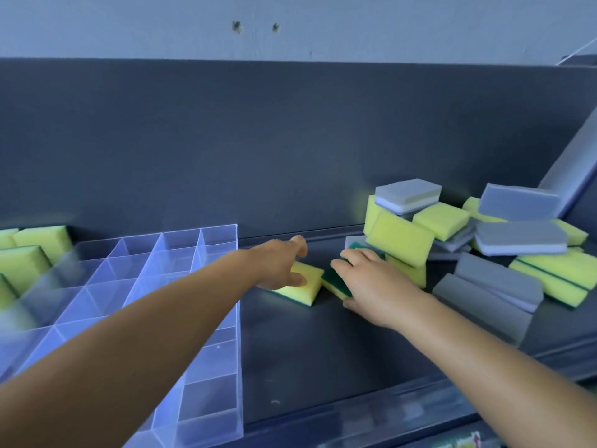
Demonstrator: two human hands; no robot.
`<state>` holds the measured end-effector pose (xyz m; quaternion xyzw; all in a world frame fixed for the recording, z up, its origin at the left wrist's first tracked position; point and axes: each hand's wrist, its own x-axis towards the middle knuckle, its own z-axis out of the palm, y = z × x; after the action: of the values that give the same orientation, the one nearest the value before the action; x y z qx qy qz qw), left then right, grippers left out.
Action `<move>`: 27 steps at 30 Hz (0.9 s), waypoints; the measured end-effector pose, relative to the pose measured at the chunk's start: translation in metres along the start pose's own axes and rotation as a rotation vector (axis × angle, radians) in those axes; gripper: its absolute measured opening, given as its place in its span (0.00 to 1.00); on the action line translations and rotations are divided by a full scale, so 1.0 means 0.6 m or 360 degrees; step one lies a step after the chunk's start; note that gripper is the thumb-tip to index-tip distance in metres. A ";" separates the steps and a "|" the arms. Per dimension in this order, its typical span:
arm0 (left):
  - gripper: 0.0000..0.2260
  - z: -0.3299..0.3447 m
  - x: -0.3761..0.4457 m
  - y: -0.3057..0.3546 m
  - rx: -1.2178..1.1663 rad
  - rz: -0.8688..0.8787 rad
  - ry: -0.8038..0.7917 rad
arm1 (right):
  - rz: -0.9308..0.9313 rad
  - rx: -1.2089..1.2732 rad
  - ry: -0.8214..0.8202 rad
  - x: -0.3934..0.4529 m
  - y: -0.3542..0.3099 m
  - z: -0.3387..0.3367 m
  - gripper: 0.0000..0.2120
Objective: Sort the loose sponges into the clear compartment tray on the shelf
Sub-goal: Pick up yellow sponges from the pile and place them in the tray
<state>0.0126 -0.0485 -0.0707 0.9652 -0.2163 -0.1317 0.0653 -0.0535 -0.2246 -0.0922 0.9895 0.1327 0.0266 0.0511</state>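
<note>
- Nearest thing is the front lip of the dark shelf [323,367], running along the bottom edge.
- The clear compartment tray [226,399] sits on the left half of the shelf, and every compartment I can see looks bare. The left forearm crosses right over it.
- Right hand [371,282] is out in the middle of the shelf, palm down, fingers curled over a yellow sponge with a green scrub side [334,281]. Looks like it's gripping it, though the hand hides most of the sponge.
- Left hand [284,263] is just left of that, thumb resting on a second yellow sponge [305,286] lying flat. The fingers reach loosely past its far edge, not closed on anything.
- The two sponges are touching or nearly so, just right of the tray's right wall.
- Farther right is the loose pile of yellow and grey sponges [468,237], stacked against the back panel [290,140].
- Far left, behind the tray, a few more yellow sponges [29,253], kinda blurry.
</note>
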 end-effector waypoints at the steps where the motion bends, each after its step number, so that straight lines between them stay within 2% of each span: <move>1: 0.25 0.000 -0.001 0.002 -0.0019 -0.0029 0.0026 | 0.0001 -0.0051 0.0034 0.003 -0.003 0.002 0.20; 3: 0.30 -0.001 -0.001 0.005 -0.0009 -0.0073 0.0069 | 0.0006 -0.0118 0.0092 0.004 -0.009 0.003 0.13; 5: 0.30 0.000 -0.002 0.003 0.0035 -0.0108 0.0055 | -0.0002 -0.0130 0.0136 0.003 -0.010 0.001 0.14; 7: 0.27 0.001 -0.006 0.002 0.0109 -0.0083 0.0002 | 0.0002 -0.0117 0.0212 0.002 -0.009 0.000 0.15; 11: 0.17 -0.002 -0.025 0.012 0.0325 0.0056 -0.0035 | 0.0060 0.0014 0.0425 0.001 -0.002 -0.011 0.08; 14: 0.19 -0.004 -0.045 0.013 0.0284 0.0091 -0.0041 | 0.0115 0.0187 0.0563 -0.006 0.003 -0.037 0.04; 17: 0.15 -0.003 -0.058 0.008 0.0217 0.0099 -0.0009 | 0.0176 0.0355 0.0614 -0.008 0.006 -0.058 0.05; 20: 0.12 -0.018 -0.071 0.009 0.0040 0.0083 0.0212 | 0.0215 0.0496 0.0681 -0.004 0.011 -0.070 0.06; 25: 0.22 -0.071 -0.111 0.005 -0.0244 -0.0006 0.0592 | 0.0138 0.0995 0.0752 0.004 0.004 -0.111 0.04; 27: 0.19 -0.089 -0.135 -0.005 -0.0321 -0.0051 0.0741 | 0.0068 0.1125 0.0752 0.008 -0.009 -0.126 0.04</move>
<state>-0.0417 -0.0073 -0.0022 0.9615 -0.1657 0.0722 0.2073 -0.0551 -0.2112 -0.0177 0.9154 0.1211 0.2065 -0.3236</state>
